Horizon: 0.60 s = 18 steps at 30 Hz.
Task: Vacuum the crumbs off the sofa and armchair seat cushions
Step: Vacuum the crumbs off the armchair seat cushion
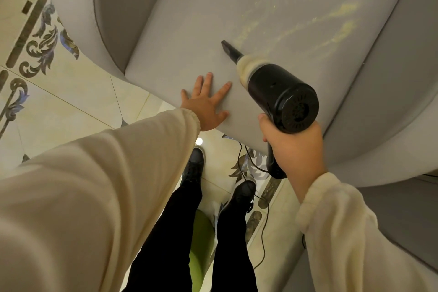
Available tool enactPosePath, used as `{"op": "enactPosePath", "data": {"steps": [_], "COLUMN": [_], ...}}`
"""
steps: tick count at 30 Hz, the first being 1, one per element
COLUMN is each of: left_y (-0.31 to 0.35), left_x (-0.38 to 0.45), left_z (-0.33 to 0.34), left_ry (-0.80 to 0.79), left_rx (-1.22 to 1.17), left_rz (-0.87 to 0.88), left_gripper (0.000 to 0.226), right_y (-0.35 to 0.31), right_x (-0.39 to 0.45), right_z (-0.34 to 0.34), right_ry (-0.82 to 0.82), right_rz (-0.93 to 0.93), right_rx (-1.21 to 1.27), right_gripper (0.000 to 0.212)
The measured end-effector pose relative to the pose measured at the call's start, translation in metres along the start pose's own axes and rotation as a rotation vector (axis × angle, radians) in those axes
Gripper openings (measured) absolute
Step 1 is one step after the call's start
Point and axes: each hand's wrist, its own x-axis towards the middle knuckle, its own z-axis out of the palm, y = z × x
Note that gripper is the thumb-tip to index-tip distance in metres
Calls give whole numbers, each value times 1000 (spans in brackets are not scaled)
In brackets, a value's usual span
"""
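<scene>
Head: vacuum [272, 87] nozzle mid-cushion [189, 31].

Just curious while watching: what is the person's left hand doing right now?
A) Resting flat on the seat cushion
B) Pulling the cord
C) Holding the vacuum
A: the left hand lies with fingers spread on the seat cushion, while the right hand grips the vacuum.

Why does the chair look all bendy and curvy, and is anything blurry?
In the head view, the wide-angle lens bows the grey armchair seat cushion and its arms. The near cream sleeve looks huge and soft. The black handheld vacuum is fairly sharp; the yellow crumbs look smeared. A small glare spot shines on the glossy floor tiles.
</scene>
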Motion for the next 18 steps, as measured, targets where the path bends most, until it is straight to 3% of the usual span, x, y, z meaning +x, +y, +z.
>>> {"op": "enactPosePath", "data": {"steps": [5, 13, 18], "left_y": [0, -5, -3], "left_x": [2, 5, 7], "left_z": [-10, -28, -27], "left_ry": [-1, -39, -20], "left_rx": [11, 24, 17], "left_rz": [3, -9, -17], "left_gripper": [80, 82, 81], "right_y": [-7, -8, -12], "right_x": [7, 7, 19], "right_z": [4, -6, -5], "right_ry": [30, -121, -32], "right_rz": [4, 17, -18], "right_rx": [15, -94, -117], "right_gripper": [17, 15, 15]}}
